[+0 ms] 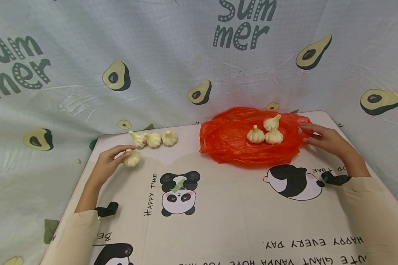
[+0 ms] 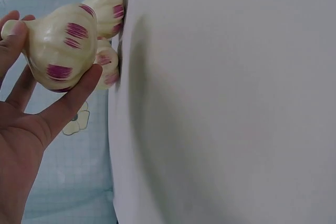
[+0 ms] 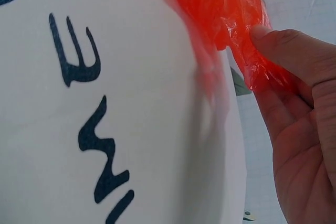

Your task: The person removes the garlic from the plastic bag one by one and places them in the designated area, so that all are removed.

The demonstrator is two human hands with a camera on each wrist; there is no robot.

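Observation:
At the table's left side, my left hand (image 1: pixel 110 163) pinches a garlic bulb (image 1: pixel 132 158) between thumb and fingers. In the left wrist view this pale bulb (image 2: pixel 62 48) with purple streaks is held by its stem and side, clear of the tabletop. Just beyond it, several more bulbs (image 1: pixel 153 140) sit in a row near the back edge. A red plastic bag (image 1: pixel 227 141) lies spread at the back right, with several garlic bulbs (image 1: pixel 255 135) clustered on it. My right hand (image 1: pixel 331 140) pinches the bag's right edge; the right wrist view shows the thumb pressing the red plastic (image 3: pixel 244 35).
The light tablecloth (image 1: pixel 225 221) carries printed pandas and lettering. Behind the table and on both sides hangs a pale curtain (image 1: pixel 162 48) printed with avocados. A black strap device (image 1: pixel 107 209) is on the left wrist, another (image 1: pixel 335 179) on the right.

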